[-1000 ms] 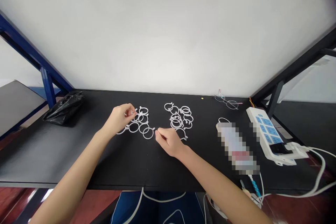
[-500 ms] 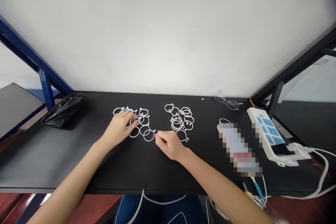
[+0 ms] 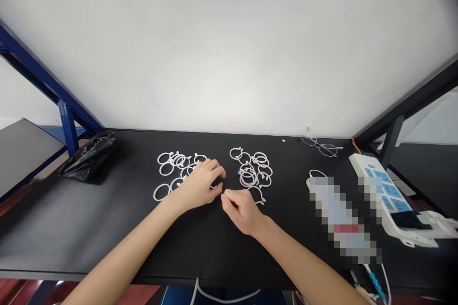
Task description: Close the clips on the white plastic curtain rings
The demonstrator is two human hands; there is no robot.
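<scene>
Two groups of white plastic rings lie on a black table (image 3: pixel 107 228). The left group of rings (image 3: pixel 171 171) is spread out flat; the right pile of rings (image 3: pixel 255 169) is heaped. My left hand (image 3: pixel 200 183) lies over the right edge of the left group, fingers curled toward a ring near my right hand. My right hand (image 3: pixel 243 207) rests on the table between the groups, fingers pinched together at a ring; what it holds is mostly hidden.
A crumpled black plastic bag (image 3: pixel 89 157) sits at the back left. Glasses (image 3: pixel 322 145) lie by the white wall. A white and blue power strip (image 3: pixel 386 195) with cables and a blurred object (image 3: pixel 339 219) occupy the right side.
My left hand slid right from the far rings of the left group to meet my right hand. The rings it left are now spread at the group's left. The view shifted slightly.
</scene>
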